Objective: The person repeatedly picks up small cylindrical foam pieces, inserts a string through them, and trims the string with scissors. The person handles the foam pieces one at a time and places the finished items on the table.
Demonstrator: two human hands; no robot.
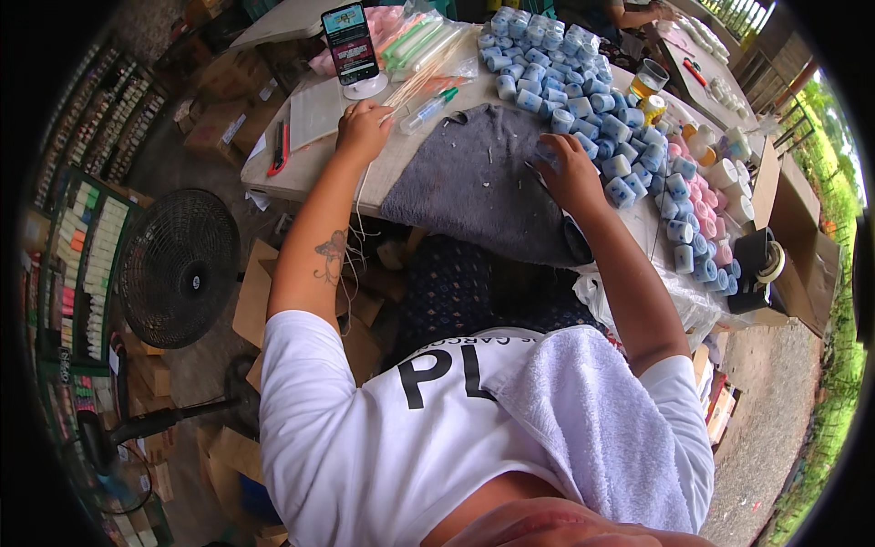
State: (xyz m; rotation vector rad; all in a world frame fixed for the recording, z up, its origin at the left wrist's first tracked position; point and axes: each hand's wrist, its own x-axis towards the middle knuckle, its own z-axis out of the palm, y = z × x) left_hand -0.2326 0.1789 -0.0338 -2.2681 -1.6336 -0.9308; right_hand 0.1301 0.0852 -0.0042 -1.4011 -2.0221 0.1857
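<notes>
One phone (354,46), one gray cloth (483,173), one drinking glass (648,80), several pale strands (428,77), dozens of blue-and-white cylinders (622,190)

Left grip (363,129), left of the grey cloth (465,173): fingertips turned away; hold on the pale strands (434,75) unclear.
Right grip (570,171), at the cloth's right side: contact at fingertips too small to tell.
Phone (351,46), beyond the cloth's left: lettering too small.
Co-worker (631,16), far beyond the cloth: cut off above.
</notes>
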